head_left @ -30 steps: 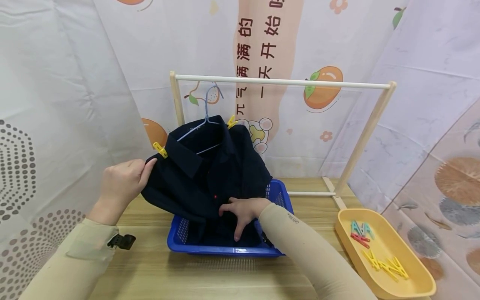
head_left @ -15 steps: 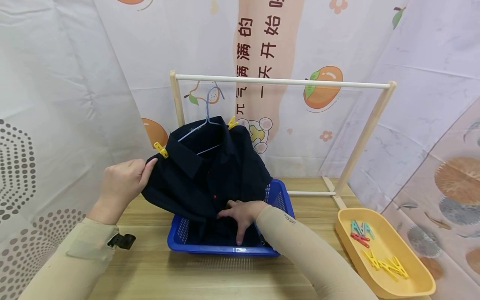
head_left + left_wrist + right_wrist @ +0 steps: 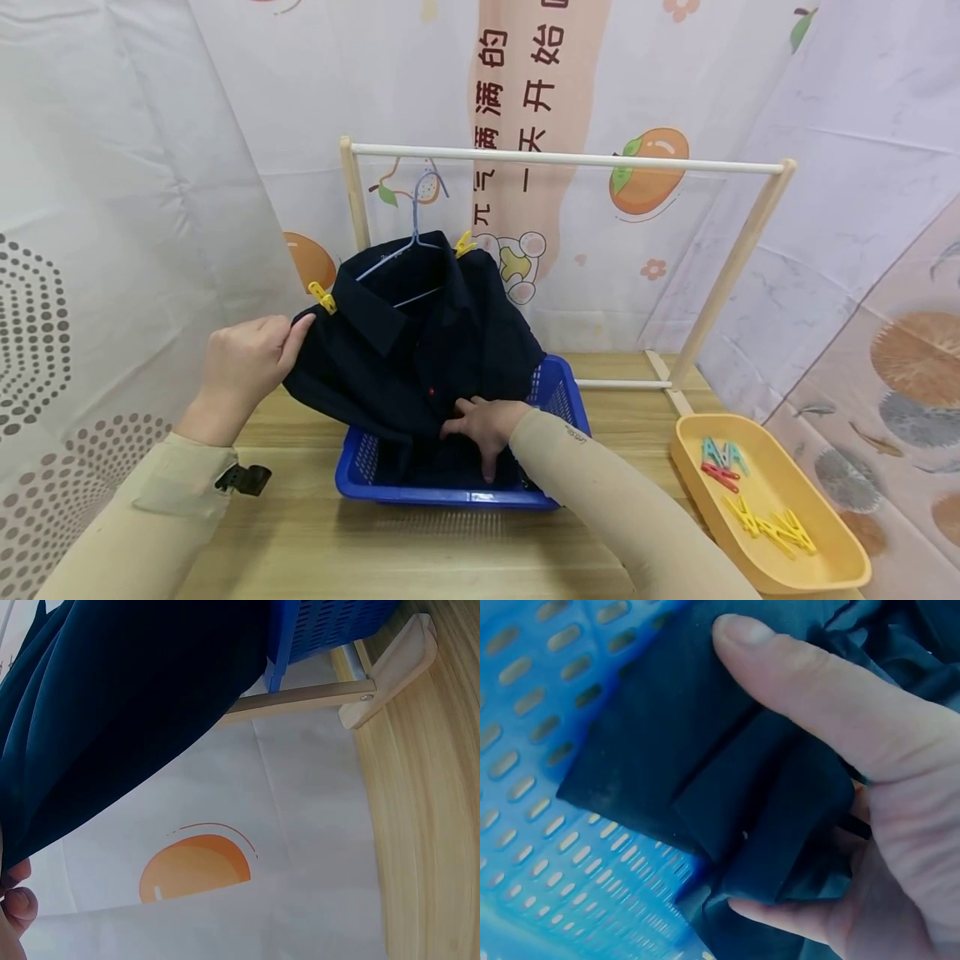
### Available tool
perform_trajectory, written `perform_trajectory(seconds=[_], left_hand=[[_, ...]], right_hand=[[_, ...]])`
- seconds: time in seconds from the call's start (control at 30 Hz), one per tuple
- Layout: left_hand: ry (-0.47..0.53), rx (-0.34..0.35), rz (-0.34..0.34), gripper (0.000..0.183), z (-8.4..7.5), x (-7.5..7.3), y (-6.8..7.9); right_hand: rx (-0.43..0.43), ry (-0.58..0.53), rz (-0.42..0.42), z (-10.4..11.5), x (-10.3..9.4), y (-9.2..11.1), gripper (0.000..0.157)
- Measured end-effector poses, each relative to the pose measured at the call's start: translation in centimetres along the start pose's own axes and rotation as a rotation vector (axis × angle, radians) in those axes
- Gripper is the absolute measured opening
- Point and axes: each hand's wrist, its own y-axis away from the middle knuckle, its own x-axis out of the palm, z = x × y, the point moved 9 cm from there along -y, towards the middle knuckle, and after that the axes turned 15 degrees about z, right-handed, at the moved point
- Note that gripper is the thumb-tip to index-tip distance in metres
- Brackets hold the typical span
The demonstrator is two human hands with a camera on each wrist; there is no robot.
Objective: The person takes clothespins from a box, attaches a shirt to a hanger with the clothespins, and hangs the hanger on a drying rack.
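Note:
A dark navy shirt (image 3: 480, 333) is on a blue wire hanger (image 3: 415, 208), its lower part lying inside a blue plastic basket (image 3: 450, 497). Yellow clothespins sit at both shoulders, one on the left (image 3: 322, 297) and one on the right (image 3: 464, 244). My left hand (image 3: 251, 358) grips the shirt's left shoulder edge just outside the clothespin, pulling the cloth out sideways. Low on the shirt front, over the basket, is my right hand (image 3: 489, 429). In the right wrist view, folds of the shirt (image 3: 780, 825) lie between its thumb and fingers, with some fingers hidden behind cloth.
A rack with a white top rail (image 3: 562, 157) and wooden posts stands behind the basket. At the right, a yellow tray (image 3: 832, 533) holds teal, red and yellow clothespins (image 3: 772, 527). Printed curtains (image 3: 585, 283) enclose the wooden table (image 3: 300, 533).
My right hand has shifted slightly within the basket area, its thumb moving a little to the right. The left hand keeps its grip on the shirt's shoulder; the head view tilts slightly.

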Motion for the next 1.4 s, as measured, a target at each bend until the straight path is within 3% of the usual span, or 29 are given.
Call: perform_trajectory(seconds=[0.33,0.53,0.7,0.93,1.07,1.4], left_hand=[[-0.004,0.010,-0.005,0.057,-0.1,-0.3,-0.1],[-0.006,0.013,-0.003,0.057,-0.1,-0.2,-0.1],[-0.006,0.011,-0.003,0.057,-0.1,-0.1,-0.2],[-0.005,0.014,-0.006,0.057,-0.2,-0.2,-0.3],[-0.013,0.016,-0.004,0.057,-0.2,-0.2,-0.3],[-0.016,0.028,0.000,0.057,-0.3,-0.3,-0.4]], right_hand=[[0.007,-0.087,0.015,-0.6,0.3,-0.1,0.073],[0.008,-0.082,0.027,-0.7,0.4,-0.3,0.068],[0.024,-0.065,0.046,-0.8,0.7,-0.4,0.074],[0.026,-0.042,0.056,-0.9,0.8,-0.3,0.094],[0.028,-0.051,0.054,-1.0,0.9,-0.5,0.095],[0.034,-0.066,0.017,-1.5,0.7,-0.8,0.074]])
